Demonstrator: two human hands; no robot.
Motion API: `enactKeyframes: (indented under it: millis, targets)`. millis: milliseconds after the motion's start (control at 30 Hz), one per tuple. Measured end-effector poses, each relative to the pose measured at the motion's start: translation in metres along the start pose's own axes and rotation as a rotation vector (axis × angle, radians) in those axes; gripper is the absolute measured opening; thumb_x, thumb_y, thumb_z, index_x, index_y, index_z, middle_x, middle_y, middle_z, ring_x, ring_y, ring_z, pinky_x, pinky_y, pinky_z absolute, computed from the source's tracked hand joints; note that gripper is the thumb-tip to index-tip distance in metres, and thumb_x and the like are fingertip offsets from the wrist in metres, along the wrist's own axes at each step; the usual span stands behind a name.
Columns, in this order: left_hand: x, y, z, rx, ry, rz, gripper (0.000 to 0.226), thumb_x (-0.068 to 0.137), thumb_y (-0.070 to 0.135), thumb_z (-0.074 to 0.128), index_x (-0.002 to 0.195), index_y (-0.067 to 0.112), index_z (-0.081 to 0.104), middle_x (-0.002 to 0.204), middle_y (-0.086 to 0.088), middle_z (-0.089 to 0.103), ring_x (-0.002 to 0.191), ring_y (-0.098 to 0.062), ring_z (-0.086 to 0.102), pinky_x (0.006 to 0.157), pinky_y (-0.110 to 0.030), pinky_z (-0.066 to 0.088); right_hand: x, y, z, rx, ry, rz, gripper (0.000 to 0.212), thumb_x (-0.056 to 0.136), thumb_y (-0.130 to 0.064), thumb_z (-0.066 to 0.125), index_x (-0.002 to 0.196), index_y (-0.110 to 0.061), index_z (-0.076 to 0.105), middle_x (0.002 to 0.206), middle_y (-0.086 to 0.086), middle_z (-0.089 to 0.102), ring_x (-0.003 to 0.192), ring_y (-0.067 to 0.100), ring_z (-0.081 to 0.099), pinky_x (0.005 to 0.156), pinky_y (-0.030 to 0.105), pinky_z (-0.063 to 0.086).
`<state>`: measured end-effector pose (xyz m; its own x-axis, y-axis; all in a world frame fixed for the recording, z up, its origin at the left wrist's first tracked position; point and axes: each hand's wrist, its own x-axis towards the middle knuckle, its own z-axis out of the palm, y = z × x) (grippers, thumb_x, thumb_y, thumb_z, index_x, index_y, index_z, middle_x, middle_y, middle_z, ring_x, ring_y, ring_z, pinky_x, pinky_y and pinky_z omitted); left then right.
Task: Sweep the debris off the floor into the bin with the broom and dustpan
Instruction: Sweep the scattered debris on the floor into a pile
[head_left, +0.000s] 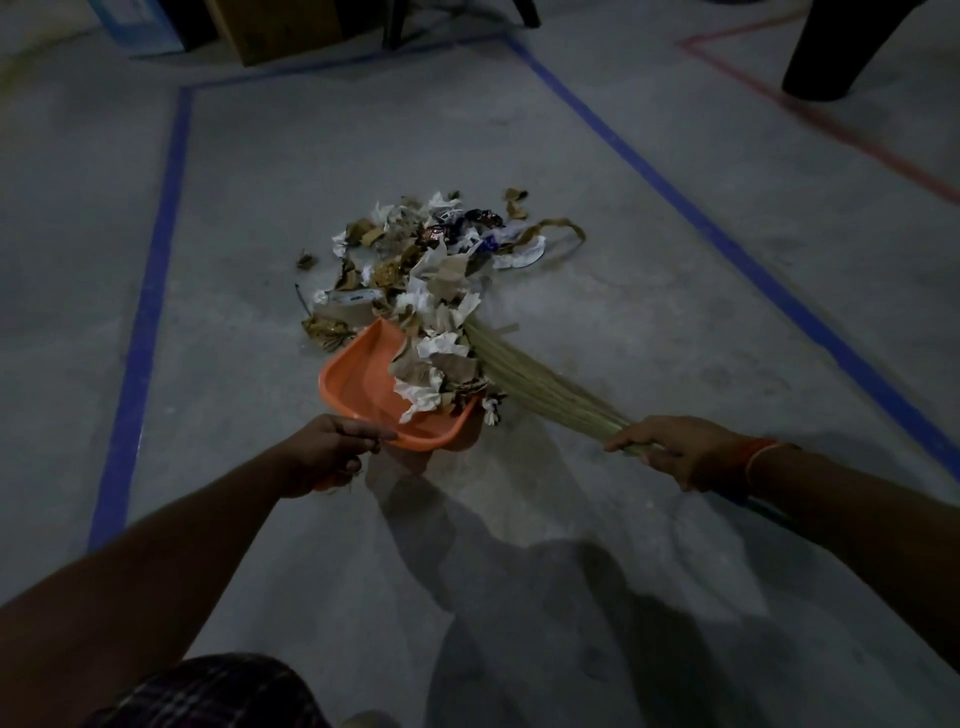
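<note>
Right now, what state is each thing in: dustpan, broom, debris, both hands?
dustpan: orange, on the floor, partly loaded with scraps.
broom: bristles lying low against the pan's right side, tips in the debris.
debris pile: mostly on the floor beyond the pan, inside the blue tape.
left hand: grips the dustpan's near edge.
right hand: grips the broom's bundled stalks.

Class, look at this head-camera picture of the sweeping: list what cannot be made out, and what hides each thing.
- Bin: none seen in the head view, so its place is unknown.
- Dustpan handle: covered by the left hand.
- Broom handle end: hidden behind the right hand and forearm.
- Debris pile: dim and blurred; single scraps hard to name.
- Dark objects at the top edge: cut off.
</note>
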<state>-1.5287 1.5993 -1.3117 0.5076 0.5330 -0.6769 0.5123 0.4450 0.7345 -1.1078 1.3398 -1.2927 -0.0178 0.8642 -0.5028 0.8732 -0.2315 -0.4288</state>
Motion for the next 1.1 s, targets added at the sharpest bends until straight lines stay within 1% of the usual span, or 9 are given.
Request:
enactKeyframes:
  millis: [133,233,300,400,500,600,700,800,1100]
  targets:
    - [-0.002,-0.001,0.002,-0.026,-0.004,0.014,0.035,0.098,-0.006,0.049,0.112,0.010,0.077,0.093,-0.013,0.064,0.051,-0.015,0.046,0.042,-0.023,0.031,-0.008,-0.003,0.000,0.003,0.008,-0.032,0.048,0.096,-0.025,0.046,0.113,-0.070,0.046,0.110,-0.020,0.050,0.073,0.014,0.068,0.074,0.037,0.058]
    - [-0.003,-0.001,0.004,-0.032,-0.011,0.009,0.036,0.099,-0.005,0.049,0.115,0.011,0.076,0.094,-0.012,0.065,0.052,-0.015,0.045,0.043,-0.023,0.031,-0.012,-0.008,0.000,-0.066,0.020,-0.087,0.048,0.095,-0.021,0.049,0.116,-0.065,0.045,0.114,-0.016,0.051,0.093,0.014,0.061,0.088,0.030,0.047]
    - [-0.003,0.000,0.006,-0.031,-0.005,0.013,0.036,0.099,-0.005,0.049,0.116,0.011,0.076,0.095,-0.012,0.066,0.052,-0.015,0.046,0.042,-0.022,0.032,-0.013,-0.013,0.001,-0.087,0.021,-0.122,0.048,0.095,-0.020,0.051,0.120,-0.061,0.044,0.113,-0.018,0.050,0.100,0.008,0.054,0.089,0.027,0.041]
    - [-0.004,-0.001,0.008,-0.049,-0.013,0.031,0.036,0.099,-0.005,0.048,0.117,0.010,0.075,0.092,-0.011,0.065,0.050,-0.014,0.045,0.041,-0.021,0.031,-0.017,-0.017,0.004,-0.096,0.026,-0.156,0.047,0.096,-0.022,0.052,0.123,-0.059,0.045,0.109,-0.026,0.047,0.098,0.000,0.049,0.086,0.021,0.036]
    - [-0.005,-0.002,0.008,-0.048,-0.014,0.041,0.036,0.099,-0.005,0.049,0.117,0.011,0.075,0.092,-0.011,0.065,0.051,-0.014,0.045,0.041,-0.021,0.031,-0.022,-0.021,0.006,-0.093,0.039,-0.175,0.045,0.097,-0.023,0.051,0.124,-0.058,0.045,0.109,-0.025,0.047,0.094,-0.004,0.048,0.086,0.021,0.037]
    - [-0.006,-0.001,0.010,-0.048,-0.012,0.048,0.035,0.099,-0.004,0.049,0.117,0.011,0.075,0.092,-0.011,0.066,0.051,-0.015,0.044,0.042,-0.022,0.031,-0.029,-0.024,0.001,-0.056,0.064,-0.152,0.044,0.098,-0.024,0.049,0.120,-0.062,0.045,0.107,-0.035,0.044,0.093,-0.013,0.049,0.084,0.021,0.038]
    - [-0.011,0.002,0.013,-0.067,0.002,0.058,0.035,0.099,-0.005,0.048,0.115,0.011,0.076,0.089,-0.009,0.068,0.050,-0.014,0.042,0.041,-0.022,0.031,-0.037,-0.030,-0.008,0.050,0.069,-0.137,0.041,0.099,-0.024,0.048,0.121,-0.058,0.052,0.110,-0.028,0.049,0.080,0.003,0.062,0.073,0.029,0.055]
    - [-0.014,0.002,0.013,-0.088,0.042,0.064,0.038,0.099,-0.005,0.048,0.103,0.015,0.080,0.087,-0.008,0.070,0.053,-0.015,0.044,0.043,-0.023,0.033,-0.042,-0.032,-0.017,0.153,0.072,-0.159,0.039,0.100,-0.019,0.049,0.123,-0.050,0.057,0.114,-0.015,0.053,0.065,0.007,0.063,0.061,0.027,0.056]
    - [-0.021,0.000,0.007,-0.081,0.063,0.058,0.036,0.100,-0.002,0.048,0.117,0.014,0.076,0.096,-0.011,0.067,0.055,-0.015,0.046,0.045,-0.024,0.036,-0.050,-0.032,-0.030,0.249,0.118,-0.109,0.038,0.100,-0.021,0.052,0.119,-0.053,0.058,0.114,-0.006,0.058,0.064,0.021,0.066,0.061,0.045,0.058]
